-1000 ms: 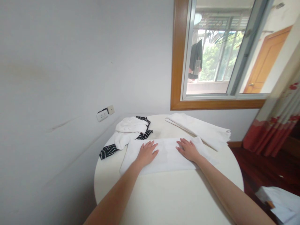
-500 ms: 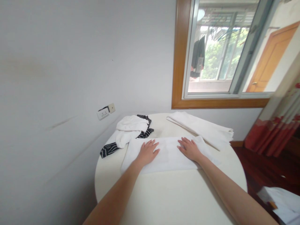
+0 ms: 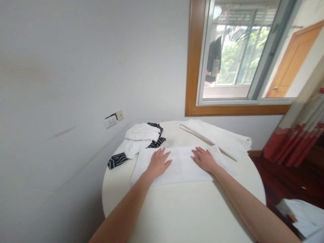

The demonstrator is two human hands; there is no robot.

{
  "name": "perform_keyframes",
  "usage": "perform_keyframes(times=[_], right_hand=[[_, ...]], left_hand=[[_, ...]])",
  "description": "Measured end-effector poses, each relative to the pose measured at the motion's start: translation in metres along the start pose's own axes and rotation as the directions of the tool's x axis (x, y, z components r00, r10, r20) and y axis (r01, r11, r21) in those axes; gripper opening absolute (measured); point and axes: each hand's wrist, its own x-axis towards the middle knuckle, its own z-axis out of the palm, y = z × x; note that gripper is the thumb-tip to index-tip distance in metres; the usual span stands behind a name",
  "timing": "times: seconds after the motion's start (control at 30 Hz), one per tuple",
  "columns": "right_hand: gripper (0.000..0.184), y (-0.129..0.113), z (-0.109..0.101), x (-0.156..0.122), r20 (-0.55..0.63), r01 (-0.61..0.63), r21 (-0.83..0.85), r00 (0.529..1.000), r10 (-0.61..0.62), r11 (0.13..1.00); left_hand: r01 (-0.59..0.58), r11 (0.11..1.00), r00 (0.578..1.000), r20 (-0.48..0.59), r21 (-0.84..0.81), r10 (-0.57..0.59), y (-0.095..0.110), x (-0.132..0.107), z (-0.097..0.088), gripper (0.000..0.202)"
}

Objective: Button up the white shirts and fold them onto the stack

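Note:
A folded white cloth (image 3: 181, 167) lies flat across the middle of a round white table (image 3: 182, 212). My left hand (image 3: 158, 162) rests palm down on the cloth's left half, fingers stretched out. On the right half my right hand (image 3: 204, 159) lies flat as well, fingers spread. Neither hand holds anything.
A crumpled white garment with black-and-white striped trim (image 3: 138, 141) sits at the table's far left. Another folded white cloth (image 3: 219, 136) lies at the far right. The grey wall with a socket (image 3: 113, 119) is close on the left, a window (image 3: 238, 57) behind, a red curtain (image 3: 301, 135) to the right.
Both hands stay flat on the cloth. The view has shifted slightly; nothing on the table has moved.

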Motion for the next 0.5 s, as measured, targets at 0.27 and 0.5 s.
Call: perform_keyframes(times=[0.27,0.5], right_hand=[[0.036,0.035,-0.070,-0.020,-0.239,-0.354,-0.091,0.915,0.325,0.931],[0.058,0.072,-0.060,-0.043,0.030,-0.556,-0.164,0.823,0.567,0.815]], left_hand=[[0.491,0.841,0.870,-0.081,0.227,-0.486,-0.040,-0.031,-0.068,0.042],[0.474,0.865,0.854,0.154,0.165,-0.497,-0.063,-0.046,-0.050,0.056]])
